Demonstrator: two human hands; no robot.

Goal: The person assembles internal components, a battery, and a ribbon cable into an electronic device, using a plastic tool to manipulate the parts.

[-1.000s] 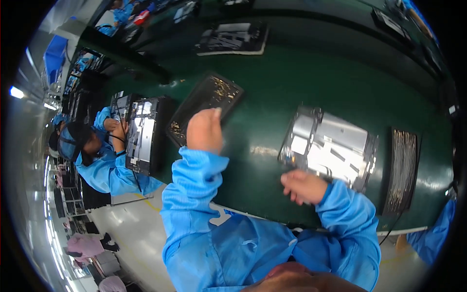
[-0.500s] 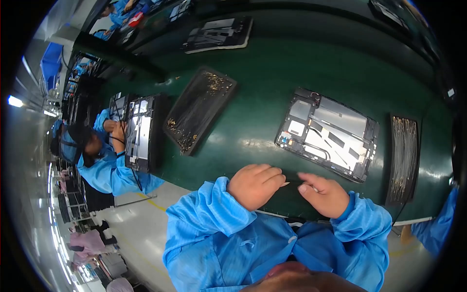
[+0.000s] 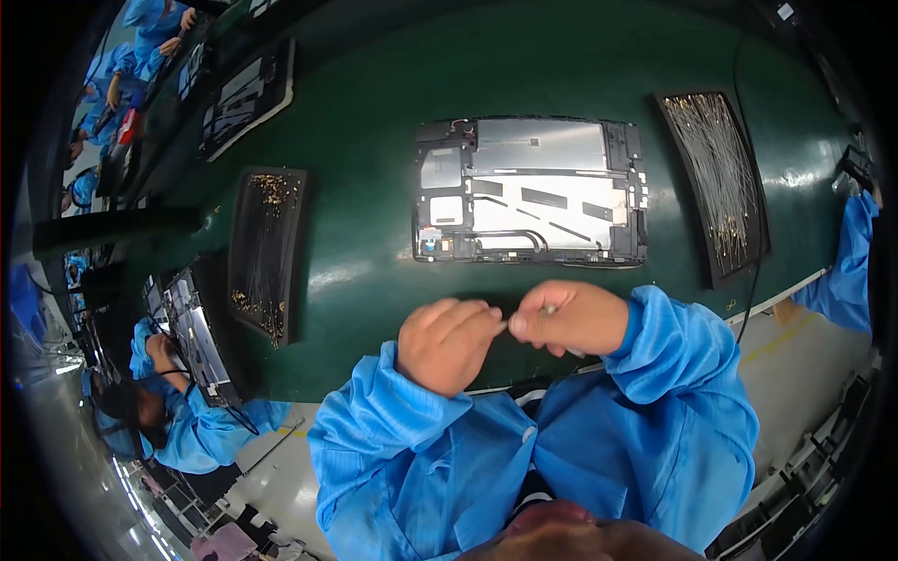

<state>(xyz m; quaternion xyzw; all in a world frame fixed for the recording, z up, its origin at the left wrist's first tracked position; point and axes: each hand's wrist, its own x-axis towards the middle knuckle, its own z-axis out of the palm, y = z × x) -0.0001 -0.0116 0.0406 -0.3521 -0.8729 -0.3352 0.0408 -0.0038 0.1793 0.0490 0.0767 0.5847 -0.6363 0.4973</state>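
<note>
My left hand (image 3: 446, 344) is closed, its fingers curled and their tips pressed together near a small pale bit I cannot make out. Close by on the right, my right hand (image 3: 572, 318) is also closed, thumb against fingers; small pale pieces show at its fingers, too little to name. The two hands almost meet over the front edge of the green table. Just beyond them lies an opened flat electronic device (image 3: 538, 145), like a tablet without its cover, showing silver panels, black strips and black cables. It touches neither hand.
On the right stands a black tray (image 3: 687, 187) of thin grey cables with gold ends. Another black tray (image 3: 297, 224), with dark cables, stands left. More opened devices (image 3: 248, 98) lie at the far left. A co-worker (image 3: 201, 435) in blue handles one device; another blue sleeve (image 3: 837, 280) shows right.
The view has turned to the right, so the table's things appear farther left. My hands have come closer together, and my right fingers have closed in toward the left fingertips.
</note>
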